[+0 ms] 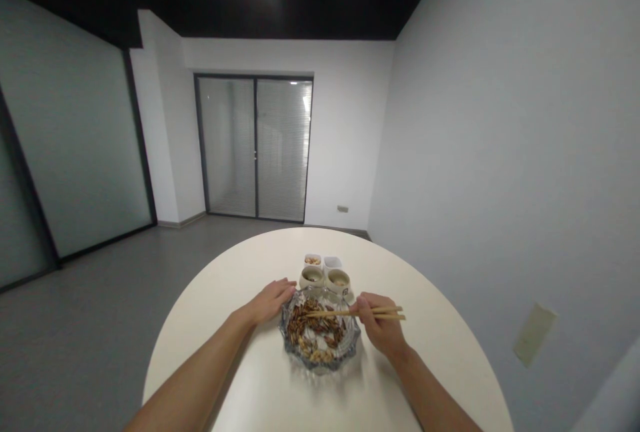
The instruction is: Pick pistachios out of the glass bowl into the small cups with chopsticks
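A clear glass bowl with a scalloped rim stands on the table in front of me. In it lie many small dark brown, elongated pieces, with paler nut-like pieces at the near side. My right hand is closed around a pair of wooden chopsticks, whose tips reach in among the brown pieces at the bowl's left. At the bowl's upper left, my left hand lies with its fingers stretched out, at or touching the rim.
Behind the bowl stand two cream-coloured round cups. Farther back are a small white dish with pale pieces and another white dish. The round white table has a wall to its right.
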A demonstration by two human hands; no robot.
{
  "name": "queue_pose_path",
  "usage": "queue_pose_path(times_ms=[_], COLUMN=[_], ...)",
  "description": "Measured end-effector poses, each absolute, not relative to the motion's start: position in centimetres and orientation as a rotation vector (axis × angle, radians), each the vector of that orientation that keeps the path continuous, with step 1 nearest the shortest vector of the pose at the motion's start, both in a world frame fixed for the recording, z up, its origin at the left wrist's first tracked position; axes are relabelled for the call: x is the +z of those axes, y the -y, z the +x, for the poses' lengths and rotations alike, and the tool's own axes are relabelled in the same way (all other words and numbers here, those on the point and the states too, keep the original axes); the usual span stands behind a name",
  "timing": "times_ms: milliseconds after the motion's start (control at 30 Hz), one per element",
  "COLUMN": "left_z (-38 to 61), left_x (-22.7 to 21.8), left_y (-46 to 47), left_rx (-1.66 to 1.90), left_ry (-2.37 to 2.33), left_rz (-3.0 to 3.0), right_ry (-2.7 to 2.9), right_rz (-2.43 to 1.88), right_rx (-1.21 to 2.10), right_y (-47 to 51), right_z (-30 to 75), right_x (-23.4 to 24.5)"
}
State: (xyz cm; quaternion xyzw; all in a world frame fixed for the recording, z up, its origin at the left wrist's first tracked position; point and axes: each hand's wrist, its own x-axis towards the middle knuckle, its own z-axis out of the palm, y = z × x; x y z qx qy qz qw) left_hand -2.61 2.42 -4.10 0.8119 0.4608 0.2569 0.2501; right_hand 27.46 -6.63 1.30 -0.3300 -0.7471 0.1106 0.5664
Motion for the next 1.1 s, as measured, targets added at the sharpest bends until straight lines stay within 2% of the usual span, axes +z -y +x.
queue_pose_path(times_ms=[633, 1100], left_z=[-2.7, -2.8], left_x=[-4.7, -4.9], left_y=[-2.9, -3.1], left_rx=[0.698, 0.742], left_ry=[-1.237, -1.208], left_rz=[2.219, 2.217], right_ry=[1.265, 1.220], right_rz=[-0.954, -1.051], right_rx=[0.162, 0.078], right_y=[4.9, 1.8], right_z=[29.0, 30.5], right_x=[0.5, -0.5])
